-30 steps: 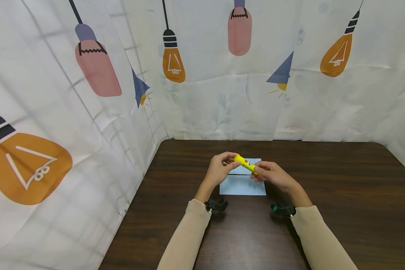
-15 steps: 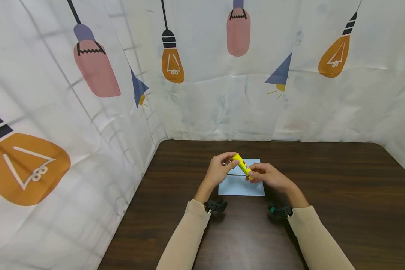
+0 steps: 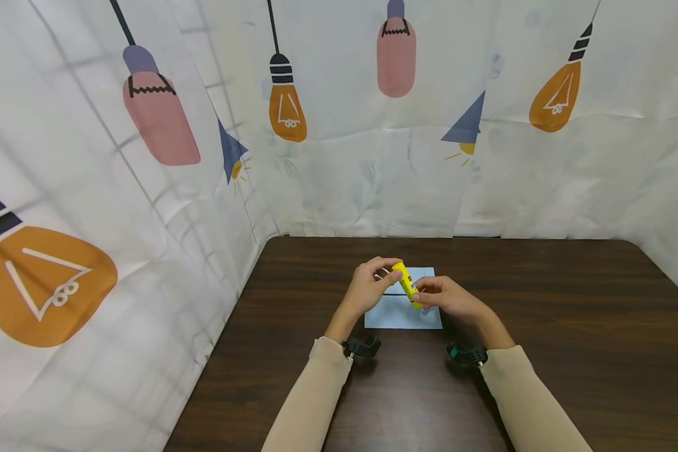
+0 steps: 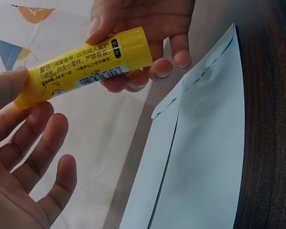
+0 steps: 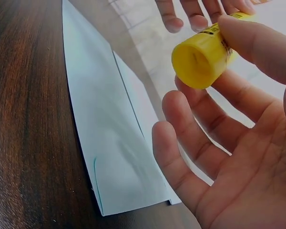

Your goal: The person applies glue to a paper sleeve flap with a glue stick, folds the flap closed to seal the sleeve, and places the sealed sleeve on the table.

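Note:
A yellow glue stick (image 3: 408, 285) is held at a slant above the light blue paper (image 3: 402, 316). My left hand (image 3: 365, 285) pinches its upper end between thumb and fingertips. Near the lower end, my right hand (image 3: 451, 297) pinches it too. In the left wrist view, the glue stick (image 4: 88, 67) shows black printed text and a barcode. The right wrist view looks at its round yellow end (image 5: 193, 64), and the other fingers of my right hand are spread below it. A dark line runs across the paper; I cannot tell whether it is a gap or a fold.
The paper lies on a dark brown wooden table (image 3: 570, 339), with teal lines along some edges in the wrist views. A white curtain (image 3: 339, 182) printed with lamps hangs behind the table and along its left side. Each wrist wears a black band (image 3: 363, 346).
My right hand has moved slightly left and toward me, swinging the lower end of the glue stick so that it stands steeper. The left hand has stayed almost in place.

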`<state>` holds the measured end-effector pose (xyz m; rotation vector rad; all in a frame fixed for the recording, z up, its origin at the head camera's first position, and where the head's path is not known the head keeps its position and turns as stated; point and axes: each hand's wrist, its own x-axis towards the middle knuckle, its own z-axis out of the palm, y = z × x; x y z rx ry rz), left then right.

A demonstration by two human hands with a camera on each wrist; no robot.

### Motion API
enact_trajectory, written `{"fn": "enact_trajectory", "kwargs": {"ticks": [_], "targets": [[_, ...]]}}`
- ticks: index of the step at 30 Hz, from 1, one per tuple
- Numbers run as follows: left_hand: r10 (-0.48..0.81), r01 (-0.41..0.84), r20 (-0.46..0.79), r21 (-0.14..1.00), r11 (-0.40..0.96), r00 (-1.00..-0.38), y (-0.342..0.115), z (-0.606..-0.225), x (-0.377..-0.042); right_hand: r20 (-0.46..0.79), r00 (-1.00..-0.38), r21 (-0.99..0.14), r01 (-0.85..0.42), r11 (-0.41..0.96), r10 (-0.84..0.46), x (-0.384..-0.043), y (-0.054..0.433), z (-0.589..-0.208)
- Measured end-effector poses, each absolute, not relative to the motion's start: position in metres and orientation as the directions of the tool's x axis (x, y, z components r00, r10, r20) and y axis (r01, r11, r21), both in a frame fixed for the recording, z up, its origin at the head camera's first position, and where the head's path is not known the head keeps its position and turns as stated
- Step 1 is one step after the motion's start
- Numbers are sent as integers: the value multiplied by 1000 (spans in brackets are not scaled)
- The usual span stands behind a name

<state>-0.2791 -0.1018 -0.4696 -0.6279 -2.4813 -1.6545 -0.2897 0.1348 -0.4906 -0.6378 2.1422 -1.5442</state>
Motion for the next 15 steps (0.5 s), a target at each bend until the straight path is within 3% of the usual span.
{"fn": "enact_trajectory", "kwargs": {"ticks": [15], "targets": [[330,397,279,836,379,-902,-102,-463,-276,3,-808,-895,-266,360,-589,-288,131,-490]]}}
